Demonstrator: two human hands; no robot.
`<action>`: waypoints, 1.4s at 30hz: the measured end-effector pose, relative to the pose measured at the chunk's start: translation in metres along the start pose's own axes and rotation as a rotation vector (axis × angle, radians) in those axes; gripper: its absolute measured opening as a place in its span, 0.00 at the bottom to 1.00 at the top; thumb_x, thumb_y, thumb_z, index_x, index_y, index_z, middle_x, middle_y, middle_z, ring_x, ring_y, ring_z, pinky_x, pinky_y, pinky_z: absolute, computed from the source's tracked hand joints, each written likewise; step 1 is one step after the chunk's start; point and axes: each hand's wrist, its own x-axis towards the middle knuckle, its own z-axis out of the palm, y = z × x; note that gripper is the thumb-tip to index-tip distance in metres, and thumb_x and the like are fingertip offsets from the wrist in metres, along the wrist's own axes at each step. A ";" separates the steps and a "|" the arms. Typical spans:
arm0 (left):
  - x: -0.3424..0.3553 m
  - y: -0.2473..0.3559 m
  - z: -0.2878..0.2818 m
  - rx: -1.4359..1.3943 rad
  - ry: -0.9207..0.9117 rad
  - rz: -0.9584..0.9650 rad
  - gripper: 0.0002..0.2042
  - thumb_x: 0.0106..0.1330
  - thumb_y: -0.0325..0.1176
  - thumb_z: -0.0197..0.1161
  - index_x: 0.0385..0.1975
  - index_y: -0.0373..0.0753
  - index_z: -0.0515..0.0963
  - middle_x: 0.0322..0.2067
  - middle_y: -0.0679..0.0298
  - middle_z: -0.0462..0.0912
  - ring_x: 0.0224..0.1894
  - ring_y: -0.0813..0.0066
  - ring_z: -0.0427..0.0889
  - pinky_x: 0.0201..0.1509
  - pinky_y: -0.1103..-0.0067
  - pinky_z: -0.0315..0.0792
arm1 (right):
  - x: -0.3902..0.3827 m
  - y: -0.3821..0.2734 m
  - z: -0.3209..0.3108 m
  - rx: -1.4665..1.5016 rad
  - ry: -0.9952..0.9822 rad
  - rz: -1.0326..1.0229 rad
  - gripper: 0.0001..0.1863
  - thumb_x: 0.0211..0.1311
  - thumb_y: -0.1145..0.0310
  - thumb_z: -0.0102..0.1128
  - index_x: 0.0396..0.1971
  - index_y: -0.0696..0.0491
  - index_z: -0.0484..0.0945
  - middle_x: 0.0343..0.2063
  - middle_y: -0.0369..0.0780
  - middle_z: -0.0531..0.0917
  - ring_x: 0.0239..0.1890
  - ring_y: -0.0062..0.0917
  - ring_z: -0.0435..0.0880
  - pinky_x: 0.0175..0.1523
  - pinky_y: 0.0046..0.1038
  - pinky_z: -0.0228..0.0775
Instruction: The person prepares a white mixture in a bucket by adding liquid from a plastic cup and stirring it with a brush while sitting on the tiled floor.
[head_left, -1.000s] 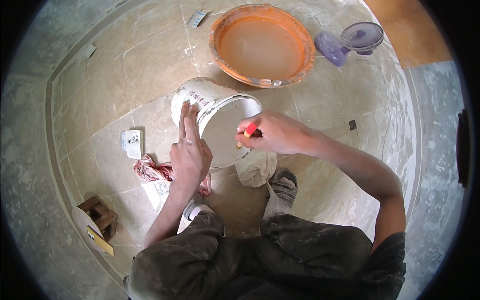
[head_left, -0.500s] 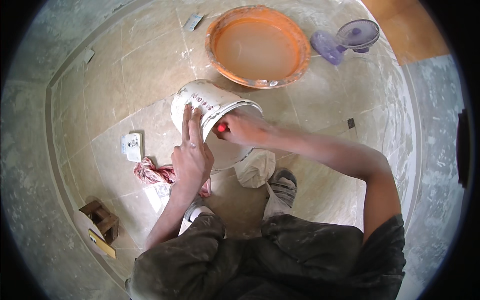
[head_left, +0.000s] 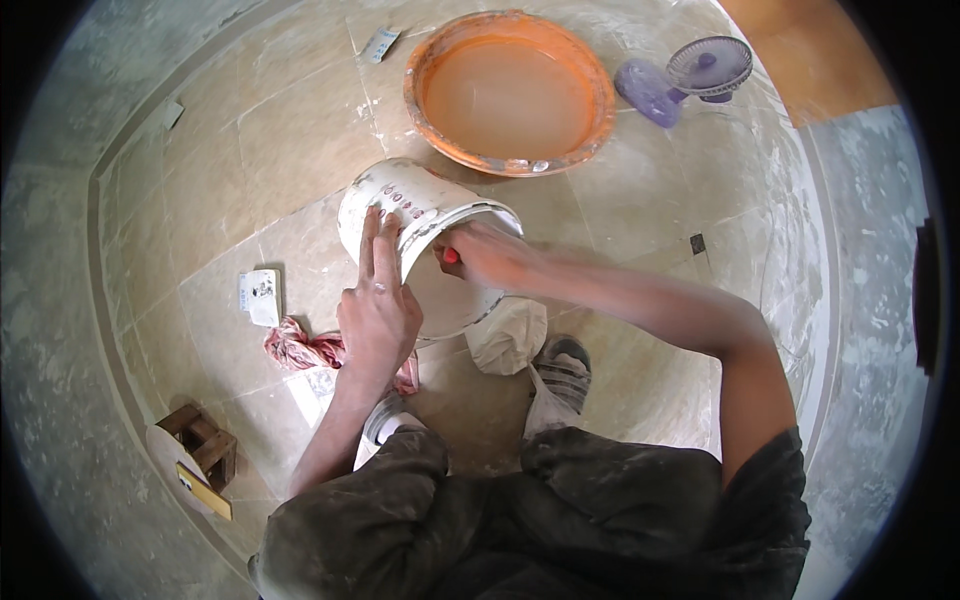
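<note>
A white plastic bucket (head_left: 376, 190) with smeared sides is tilted over on the floor, its mouth facing right and toward me. My left hand (head_left: 380, 318) holds it at the rim, with long fingers laid along the outer wall. My right hand (head_left: 482, 256) reaches into the mouth, closed round a tool with a red handle end (head_left: 451, 255). The rest of that tool is hidden by the hand and the bucket. Close by the bucket's lower edge sits a whitish plastic bag (head_left: 508, 335), next to my sandalled foot.
Beyond the bucket stands an orange basin (head_left: 412, 95) of cloudy liquid, with a purple fan (head_left: 708, 65) lying to its right. At left are a white box (head_left: 260, 297), a crumpled red-and-white cloth (head_left: 300, 347), and a small wooden stool (head_left: 205, 445) with a yellow phone (head_left: 205, 490).
My right hand has shifted slightly inside the bucket, and the red handle end has turned and moved a little right. My left hand keeps its place on the bucket.
</note>
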 end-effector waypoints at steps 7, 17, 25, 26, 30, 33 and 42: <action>0.006 -0.008 0.010 -0.046 0.031 0.040 0.34 0.53 0.18 0.49 0.66 0.42 0.60 0.70 0.55 0.61 0.36 0.45 0.84 0.32 0.62 0.81 | 0.009 0.002 -0.002 -0.170 0.006 0.088 0.09 0.55 0.70 0.62 0.34 0.58 0.79 0.31 0.51 0.83 0.39 0.46 0.83 0.45 0.42 0.74; 0.002 0.002 -0.002 -0.012 -0.026 -0.036 0.36 0.48 0.14 0.47 0.64 0.39 0.60 0.69 0.54 0.62 0.43 0.43 0.82 0.37 0.59 0.80 | 0.002 -0.036 -0.033 0.081 0.092 0.156 0.14 0.60 0.63 0.58 0.31 0.61 0.78 0.32 0.56 0.82 0.38 0.47 0.82 0.43 0.44 0.74; 0.007 0.001 0.010 -0.005 -0.058 0.041 0.34 0.54 0.20 0.52 0.66 0.40 0.59 0.70 0.51 0.58 0.28 0.44 0.84 0.29 0.60 0.81 | -0.033 -0.028 -0.033 -0.056 -0.116 0.213 0.12 0.60 0.65 0.56 0.30 0.60 0.78 0.30 0.53 0.83 0.37 0.47 0.83 0.42 0.44 0.72; 0.008 0.004 0.009 -0.008 -0.056 0.046 0.34 0.54 0.20 0.52 0.66 0.40 0.59 0.70 0.51 0.58 0.28 0.44 0.84 0.29 0.60 0.81 | -0.035 -0.016 -0.024 -0.019 0.009 0.164 0.11 0.59 0.66 0.56 0.29 0.60 0.78 0.31 0.53 0.83 0.37 0.46 0.83 0.42 0.44 0.72; 0.010 0.011 0.013 0.001 -0.081 0.000 0.36 0.49 0.15 0.47 0.64 0.39 0.61 0.69 0.54 0.61 0.43 0.44 0.82 0.35 0.60 0.80 | -0.019 0.007 -0.009 -0.039 -0.055 0.187 0.15 0.60 0.63 0.61 0.36 0.61 0.80 0.36 0.54 0.83 0.44 0.47 0.81 0.49 0.42 0.73; 0.007 0.005 0.013 0.010 -0.060 0.002 0.35 0.49 0.15 0.48 0.64 0.39 0.61 0.69 0.54 0.61 0.44 0.44 0.82 0.35 0.61 0.81 | -0.009 -0.006 -0.010 -0.056 0.005 0.018 0.15 0.58 0.62 0.62 0.35 0.61 0.80 0.33 0.54 0.83 0.41 0.47 0.82 0.47 0.42 0.74; 0.004 0.007 0.009 -0.015 -0.078 -0.016 0.36 0.49 0.15 0.48 0.65 0.40 0.60 0.68 0.51 0.62 0.48 0.43 0.80 0.36 0.61 0.80 | -0.025 -0.040 -0.056 -0.048 -0.242 0.230 0.13 0.56 0.64 0.60 0.28 0.61 0.80 0.23 0.52 0.82 0.30 0.47 0.82 0.40 0.42 0.74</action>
